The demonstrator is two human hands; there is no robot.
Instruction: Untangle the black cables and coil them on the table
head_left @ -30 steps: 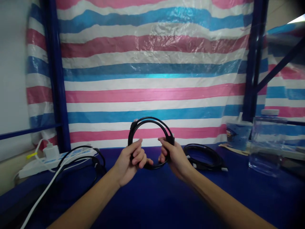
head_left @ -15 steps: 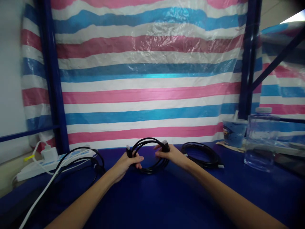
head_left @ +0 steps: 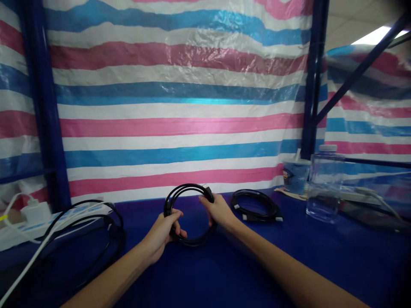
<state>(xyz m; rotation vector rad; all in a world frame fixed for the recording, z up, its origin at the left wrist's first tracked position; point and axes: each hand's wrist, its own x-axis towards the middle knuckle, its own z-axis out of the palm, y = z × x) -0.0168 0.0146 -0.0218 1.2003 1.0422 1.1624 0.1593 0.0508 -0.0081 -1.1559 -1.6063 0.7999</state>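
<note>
A black cable wound into a round coil is held upright just above the blue table. My left hand grips the coil's left side, fingers curled round the strands. On the right side, my right hand pinches the coil beside a black connector that points up and left. Right of my hands, a second coiled black cable lies on the table, its connector ends showing.
White power strip with a plug and loose black and white cables at left. At right stand a patterned cup and a clear bottle, with a dark flat object beyond. Striped sheeting hangs behind.
The view has turned to the right. The held coil has turned in my hands, and the connector near my left hand no longer stands up at the coil's left side.
</note>
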